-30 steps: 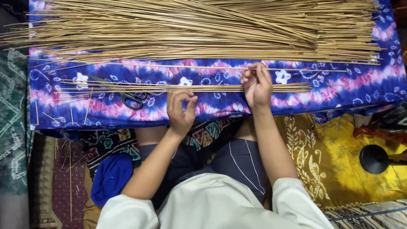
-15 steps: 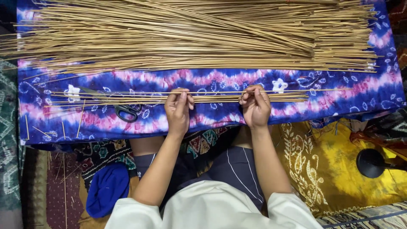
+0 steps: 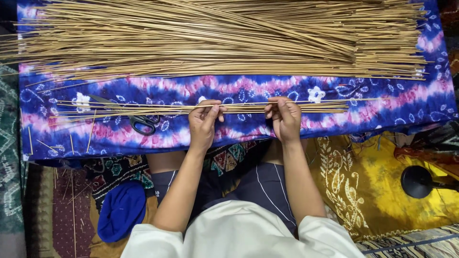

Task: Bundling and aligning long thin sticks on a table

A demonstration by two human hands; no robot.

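Note:
A small bundle of thin tan sticks (image 3: 143, 109) lies lengthwise across a blue, pink and white tie-dye cloth (image 3: 392, 107). My left hand (image 3: 204, 123) pinches the bundle near its middle. My right hand (image 3: 284, 117) grips the same bundle a little to the right. Farther up the cloth lies a large pile of long tan sticks (image 3: 224, 38). Black-handled scissors (image 3: 138, 120) lie on the cloth just left of my left hand, partly under the bundle.
Loose stick offcuts (image 3: 71, 143) are scattered at the cloth's left edge and on the floor below. A blue cloth bundle (image 3: 120, 211) sits by my left knee. Yellow patterned fabric (image 3: 354, 186) and a round black object (image 3: 417, 181) lie to the right.
Both hands have come up onto the small bundle and closed on it; a second ago the left hand was below it. The view has shifted slightly.

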